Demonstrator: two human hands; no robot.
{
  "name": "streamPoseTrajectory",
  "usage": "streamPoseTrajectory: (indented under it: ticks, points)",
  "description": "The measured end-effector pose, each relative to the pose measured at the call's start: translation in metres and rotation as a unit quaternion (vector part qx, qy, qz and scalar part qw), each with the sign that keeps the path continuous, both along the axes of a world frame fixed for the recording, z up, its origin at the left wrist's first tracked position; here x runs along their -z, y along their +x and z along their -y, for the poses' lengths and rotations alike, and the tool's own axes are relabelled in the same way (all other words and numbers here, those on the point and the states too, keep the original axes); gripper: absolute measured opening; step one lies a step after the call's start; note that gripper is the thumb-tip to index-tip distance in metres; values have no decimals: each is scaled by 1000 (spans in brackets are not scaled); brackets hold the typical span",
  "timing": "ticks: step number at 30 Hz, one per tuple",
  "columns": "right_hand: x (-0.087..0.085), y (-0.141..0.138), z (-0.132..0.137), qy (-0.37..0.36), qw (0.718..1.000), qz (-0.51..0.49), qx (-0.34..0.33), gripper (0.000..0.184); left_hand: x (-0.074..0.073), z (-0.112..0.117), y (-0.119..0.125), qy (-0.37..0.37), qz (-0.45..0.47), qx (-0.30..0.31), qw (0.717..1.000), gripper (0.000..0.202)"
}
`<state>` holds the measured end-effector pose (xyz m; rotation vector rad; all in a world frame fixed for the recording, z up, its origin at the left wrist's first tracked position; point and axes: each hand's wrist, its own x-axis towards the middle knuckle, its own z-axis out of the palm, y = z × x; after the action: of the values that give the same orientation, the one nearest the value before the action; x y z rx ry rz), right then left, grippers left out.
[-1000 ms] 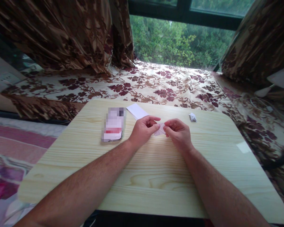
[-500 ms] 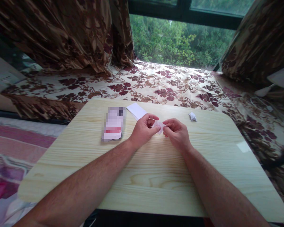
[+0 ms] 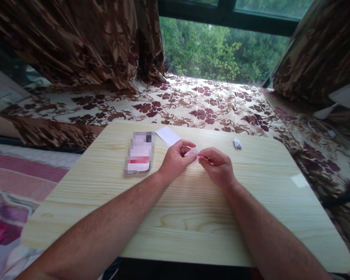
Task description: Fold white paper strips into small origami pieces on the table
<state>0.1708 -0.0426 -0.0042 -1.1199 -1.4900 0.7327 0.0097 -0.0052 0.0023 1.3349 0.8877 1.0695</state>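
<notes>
Head view: the left grip (image 3: 176, 158) and the right grip (image 3: 219, 163) meet over the pale wood-grain tabletop (image 3: 189, 221), both pinched on a small piece of white paper (image 3: 194, 150). The paper sits between them, the left thumb lying across it and the right thumb and forefinger closed on its right-hand edge. Its folds are too small to make out, and whether it touches the surface below cannot be told.

Just beyond the left grip lies a white sheet (image 3: 167, 135), its near end reaching the hand's outline. To the left of that grip, apart from it, is a phone (image 3: 140, 152), mostly pixelated. Beyond the right grip and to its right stands a little folded white paper shape (image 3: 237, 143), touched by neither hand. Farther out past both grips, a ledge with a floral cover (image 3: 198, 99) runs below a window (image 3: 204, 50).
</notes>
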Motion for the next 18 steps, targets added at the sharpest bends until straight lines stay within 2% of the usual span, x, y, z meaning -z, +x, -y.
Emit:
streamPoseTrajectory:
  ticks: [4, 9, 18]
  points:
    - [2, 0, -1, 6, 1000, -1, 11, 9, -1, 1, 0, -1, 7, -2, 1000, 37]
    - [7, -1, -2, -12, 999, -28, 28, 8, -1, 2, 0, 7, 14, 30, 999, 47]
    - [9, -3, -2, -41, 997, -68, 11, 16, 1, 2, 1, 27, -9, -8, 1000, 38]
